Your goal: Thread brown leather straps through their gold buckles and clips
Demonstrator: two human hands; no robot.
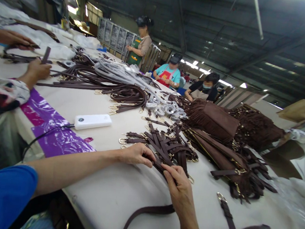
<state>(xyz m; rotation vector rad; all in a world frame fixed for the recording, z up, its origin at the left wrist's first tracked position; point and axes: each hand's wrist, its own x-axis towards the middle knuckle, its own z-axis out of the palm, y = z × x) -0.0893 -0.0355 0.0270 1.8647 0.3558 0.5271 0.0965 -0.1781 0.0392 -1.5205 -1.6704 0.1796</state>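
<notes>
My left hand (pixel 139 154) is closed on a dark brown strap (pixel 158 164), thumb and fingers pinching it. Close beside it, my right hand (pixel 179 182) pinches the same strap between thumb and fingers. A long strap end (pixel 149 209) curves down over the front of the table below my right hand. Just beyond both hands lies a heap of short brown straps (pixel 163 140) with gold-coloured clasps. At the lower right, a strap with a metal ring (pixel 228 213) rests on the table. The part of the strap under my fingers is hidden.
A white power bank (pixel 93 121) with a black cable lies left of the straps, near purple plastic (pixel 49 130). Brown fringed bags (pixel 213 120) are piled at right. Coiled straps (pixel 129 97) lie farther back. A co-worker's hands (pixel 39 69) work at left; several people stand or sit beyond.
</notes>
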